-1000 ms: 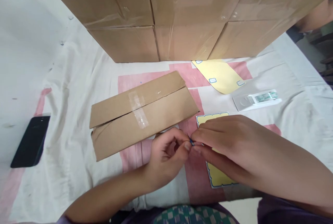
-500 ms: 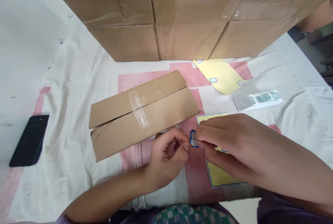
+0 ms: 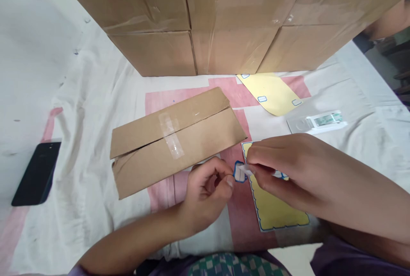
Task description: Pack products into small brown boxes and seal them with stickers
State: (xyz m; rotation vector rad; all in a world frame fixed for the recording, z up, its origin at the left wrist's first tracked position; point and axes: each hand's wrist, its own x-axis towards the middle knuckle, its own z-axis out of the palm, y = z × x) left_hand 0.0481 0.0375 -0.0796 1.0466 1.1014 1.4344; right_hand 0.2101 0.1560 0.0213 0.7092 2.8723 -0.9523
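My left hand (image 3: 209, 195) pinches the left edge of a small blue-bordered paper label (image 3: 239, 172) between thumb and forefinger. Just to the right, my right hand (image 3: 288, 169) is closed in a pinch on a thin whitish strip (image 3: 247, 169), whose near end touches the label. Whether the strip is tape or backing paper I cannot tell. Under my right hand lies a yellow card (image 3: 282, 214) with a blue scalloped border, partly covered; another blue-edged label (image 3: 280, 174) shows between hand and card. A folded cardboard box (image 3: 188, 139) with clear tape lies beyond my left hand.
A large taped carton (image 3: 230, 49) stands across the back. Another yellow sheet (image 3: 278, 96) with small labels lies before it, with a white plastic case (image 3: 320, 121) to its right. A black phone (image 3: 36, 173) rests far left. Part of another person's arm (image 3: 392, 22) shows upper right.
My right hand has drawn slightly right, away from the label, and the whitish strip now shows between them. My left hand has stayed in place.
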